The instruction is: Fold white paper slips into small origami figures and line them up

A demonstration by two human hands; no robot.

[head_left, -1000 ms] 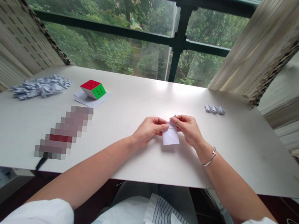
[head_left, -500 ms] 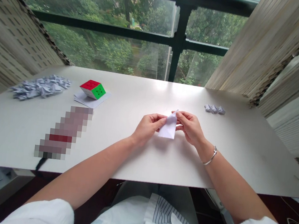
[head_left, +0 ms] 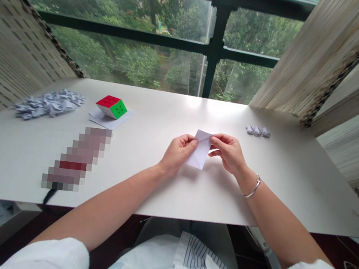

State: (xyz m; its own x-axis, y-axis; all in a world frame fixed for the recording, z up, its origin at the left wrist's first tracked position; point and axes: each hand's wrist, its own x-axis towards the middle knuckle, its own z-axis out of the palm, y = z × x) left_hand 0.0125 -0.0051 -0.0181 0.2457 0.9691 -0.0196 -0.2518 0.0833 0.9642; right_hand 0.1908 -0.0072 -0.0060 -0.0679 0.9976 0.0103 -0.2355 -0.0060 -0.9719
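Observation:
A small white sheet of paper [head_left: 200, 154] with crease lines is held tilted above the desk, between my two hands. My left hand [head_left: 178, 152] pinches its left edge, thumb on top and fingers behind. At the upper right edge my right hand [head_left: 228, 152] grips the paper between thumb and index finger, with the other fingers curled below. A silver bangle [head_left: 252, 187] circles my right wrist. The backs of the fingers behind the sheet are partly hidden.
On the white desk [head_left: 156, 114] a heap of folded paper pieces [head_left: 50, 103] lies far left. A puzzle cube [head_left: 111, 107] rests on paper sheets [head_left: 126, 119]. Nearer is a blurred-out long object [head_left: 77, 159]. Several folded pieces [head_left: 257, 131] sit in a row at right.
The paper's folded-over top corner has opened out flat, and the sheet has tilted, its lower end swinging left. Both hands have stayed nearly in place.

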